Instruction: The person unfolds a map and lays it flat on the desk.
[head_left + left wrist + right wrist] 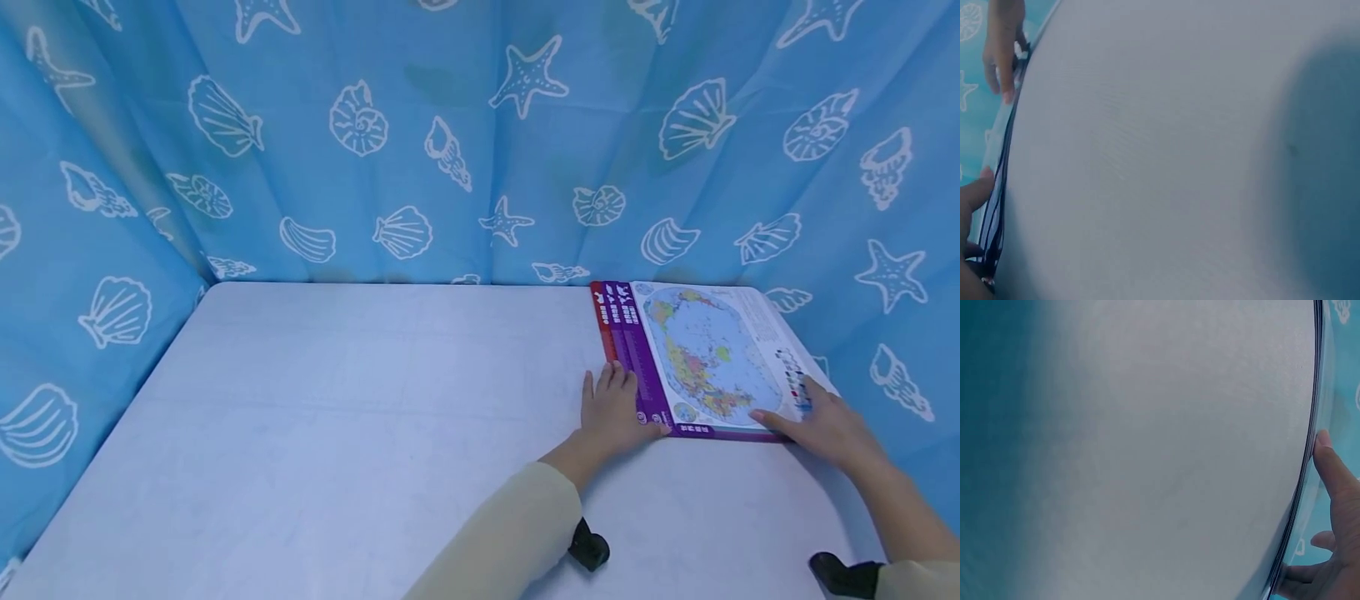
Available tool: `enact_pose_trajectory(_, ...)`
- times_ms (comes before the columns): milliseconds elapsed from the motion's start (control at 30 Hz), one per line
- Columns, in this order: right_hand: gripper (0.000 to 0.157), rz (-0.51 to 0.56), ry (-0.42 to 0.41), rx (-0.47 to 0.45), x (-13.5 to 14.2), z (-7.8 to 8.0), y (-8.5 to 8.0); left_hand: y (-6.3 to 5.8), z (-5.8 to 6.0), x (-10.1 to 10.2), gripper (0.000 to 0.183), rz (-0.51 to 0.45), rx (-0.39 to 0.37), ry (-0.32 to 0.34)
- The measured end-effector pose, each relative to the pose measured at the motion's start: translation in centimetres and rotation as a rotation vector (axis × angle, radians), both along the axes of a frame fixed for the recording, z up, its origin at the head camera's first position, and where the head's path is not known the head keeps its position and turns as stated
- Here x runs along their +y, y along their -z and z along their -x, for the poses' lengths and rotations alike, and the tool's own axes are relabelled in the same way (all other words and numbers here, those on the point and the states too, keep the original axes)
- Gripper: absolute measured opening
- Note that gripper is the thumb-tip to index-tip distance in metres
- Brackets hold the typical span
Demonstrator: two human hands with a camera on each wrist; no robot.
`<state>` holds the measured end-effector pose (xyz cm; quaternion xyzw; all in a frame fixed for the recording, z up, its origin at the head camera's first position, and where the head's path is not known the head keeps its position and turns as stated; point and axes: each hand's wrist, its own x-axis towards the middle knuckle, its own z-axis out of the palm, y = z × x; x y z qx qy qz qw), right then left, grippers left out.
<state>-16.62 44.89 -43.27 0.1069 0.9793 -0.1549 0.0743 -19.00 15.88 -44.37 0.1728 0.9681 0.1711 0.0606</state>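
Fingers, head view: the left hand [615,412] lays straight fingers over the left edge of the map stack [712,358], thumb at its near corner, clasping nothing; the right hand [836,429] rests its thumb on the near right part, and whether its other fingers curl round the right edge, I cannot tell.
Map stack: flat at the far right end of the white table [360,417], world map [697,342] uppermost, the blue curtain [420,167] just beyond.
Purple and red strips [630,342]: staggered along the left, so the layers look loose; uneven pressure from the two hands would probably fan them wider.
White table: its right rim runs near the stack; a rightward push could send a corner over it, and the sheets might bend or slip down.
Left wrist view: the stack's layered edge shows thinly at far left, both hands beside it; a thumb pressing from above might drag only the upper sheets.
Right wrist view: the dark layered edge runs down the right, thumb and lower fingers touching it; if they catch only some layers, the rest may stay behind or crease.
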Motion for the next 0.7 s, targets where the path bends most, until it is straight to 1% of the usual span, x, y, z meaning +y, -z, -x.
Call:
enact_pose_trajectory(200, 0.117, 0.010, 0.034, 0.033, -0.45, -0.04, -0.29, -0.23, 0.50, 0.06, 0.079, -0.203, -0.076, -0.074)
enact_pose_trajectory(300, 0.119, 0.020, 0.057, 0.062, -0.54, -0.07, -0.36, -0.26, 0.64, 0.11, 0.077, -0.261, -0.097, -0.096)
enact_pose_trajectory(367, 0.119, 0.027, 0.063, 0.086, -0.54, -0.05, -0.39, -0.26, 0.64, 0.09, 0.075, -0.249, -0.094, -0.090)
enact_pose_trajectory(567, 0.114, 0.039, 0.074, 0.116, -0.37, -0.05, -0.49, -0.37, 0.32, -0.02, 0.071, -0.122, -0.069, -0.034)
enact_pose_trajectory(700, 0.109, 0.069, 0.085, 0.115, -0.09, -0.14, -0.45, -0.43, 0.19, -0.06, 0.069, -0.119, -0.067, -0.038)
